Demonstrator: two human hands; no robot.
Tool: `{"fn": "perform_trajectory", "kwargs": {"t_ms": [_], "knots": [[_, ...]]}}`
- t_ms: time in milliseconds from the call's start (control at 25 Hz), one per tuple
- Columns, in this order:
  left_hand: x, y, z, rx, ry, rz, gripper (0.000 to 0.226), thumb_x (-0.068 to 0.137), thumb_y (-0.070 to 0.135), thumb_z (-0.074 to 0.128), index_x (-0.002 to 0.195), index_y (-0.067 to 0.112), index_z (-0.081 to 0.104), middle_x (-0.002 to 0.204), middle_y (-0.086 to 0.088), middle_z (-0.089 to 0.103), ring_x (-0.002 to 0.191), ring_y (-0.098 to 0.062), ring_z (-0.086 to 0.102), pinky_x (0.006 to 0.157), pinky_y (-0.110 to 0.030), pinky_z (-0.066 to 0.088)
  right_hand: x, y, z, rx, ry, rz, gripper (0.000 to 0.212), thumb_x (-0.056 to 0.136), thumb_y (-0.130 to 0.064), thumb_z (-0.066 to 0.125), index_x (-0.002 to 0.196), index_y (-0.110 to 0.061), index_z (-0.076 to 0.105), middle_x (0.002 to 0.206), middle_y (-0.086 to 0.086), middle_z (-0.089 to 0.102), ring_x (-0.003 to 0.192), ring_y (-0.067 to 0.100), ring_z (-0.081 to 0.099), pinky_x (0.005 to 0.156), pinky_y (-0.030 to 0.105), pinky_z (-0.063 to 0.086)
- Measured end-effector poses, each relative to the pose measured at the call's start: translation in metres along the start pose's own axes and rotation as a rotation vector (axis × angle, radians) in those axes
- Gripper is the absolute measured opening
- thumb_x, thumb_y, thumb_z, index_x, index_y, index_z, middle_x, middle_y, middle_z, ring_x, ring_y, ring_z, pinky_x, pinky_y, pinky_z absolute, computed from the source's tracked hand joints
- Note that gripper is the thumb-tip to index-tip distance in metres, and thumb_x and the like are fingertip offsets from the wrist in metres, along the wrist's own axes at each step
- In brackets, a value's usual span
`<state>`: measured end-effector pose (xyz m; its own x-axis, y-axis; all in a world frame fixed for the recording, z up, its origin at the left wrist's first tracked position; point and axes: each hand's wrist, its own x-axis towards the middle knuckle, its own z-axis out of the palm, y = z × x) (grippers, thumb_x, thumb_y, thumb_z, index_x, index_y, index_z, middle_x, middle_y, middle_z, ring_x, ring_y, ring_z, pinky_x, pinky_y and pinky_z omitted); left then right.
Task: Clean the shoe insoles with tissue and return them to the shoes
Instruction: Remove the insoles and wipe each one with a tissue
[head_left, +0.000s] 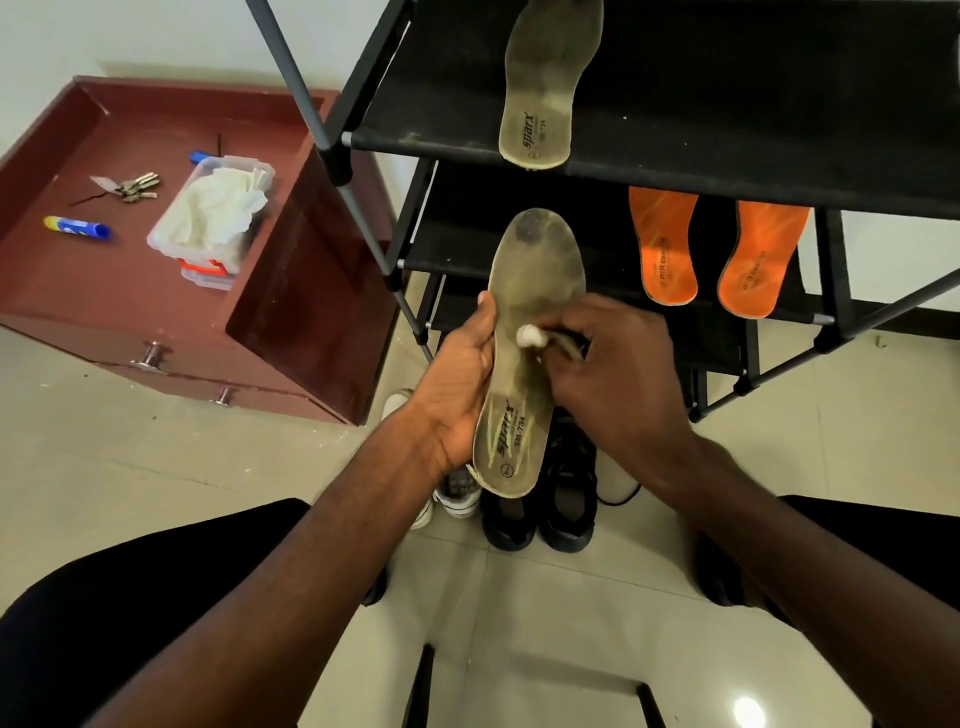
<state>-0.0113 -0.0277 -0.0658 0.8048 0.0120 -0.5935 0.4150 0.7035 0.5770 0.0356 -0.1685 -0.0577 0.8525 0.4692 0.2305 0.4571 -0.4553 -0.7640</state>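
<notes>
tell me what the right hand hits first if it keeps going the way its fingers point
The right hand points left across the grey insole, tissue already on it. Past that, probably the left hand gripping the insole's edge.

A worn grey-beige foam insole (535, 332) printed "Sparx" is being gripped along its edge by the left hand (460, 384), toe end pointing away. A small white tissue wad (531, 336) is being pinched against its middle by the right hand (618, 374). A matching grey insole (545, 83) and two orange insoles (665, 244) are being supported by the black fabric shoe rack (727, 104).
</notes>
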Motion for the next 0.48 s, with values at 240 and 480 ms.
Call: {"fn": "perform_trajectory", "kwargs": {"t_ms": [240, 480], "knots": [[-0.001, 0.001, 0.0, -0.021, 0.014, -0.018, 0.063, 0.108, 0.059, 0.037, 0.118, 0.008, 0.073, 0.106, -0.012, 0.078, 0.092, -0.024, 0.077, 0.084, -0.036, 0.063, -0.01, -0.005, 0.002, 0.038, -0.111, -0.098, 0.022, 0.085, -0.005, 0.079, 0.104, -0.016, 0.081, 0.096, -0.006, 0.077, 0.083, 0.004, 0.07, 0.077, 0.03, 0.061], [-0.003, 0.003, 0.002, -0.071, 0.042, -0.015, 0.065, 0.107, 0.059, 0.039, 0.118, 0.004, 0.072, 0.11, -0.016, 0.077, 0.097, -0.027, 0.077, 0.088, -0.038, 0.063, -0.017, -0.015, 0.009, 0.14, -0.136, -0.081, 0.021, 0.083, -0.002, 0.078, 0.099, -0.016, 0.082, 0.092, -0.009, 0.076, 0.084, 0.004, 0.071, 0.076, 0.019, 0.057]]}}
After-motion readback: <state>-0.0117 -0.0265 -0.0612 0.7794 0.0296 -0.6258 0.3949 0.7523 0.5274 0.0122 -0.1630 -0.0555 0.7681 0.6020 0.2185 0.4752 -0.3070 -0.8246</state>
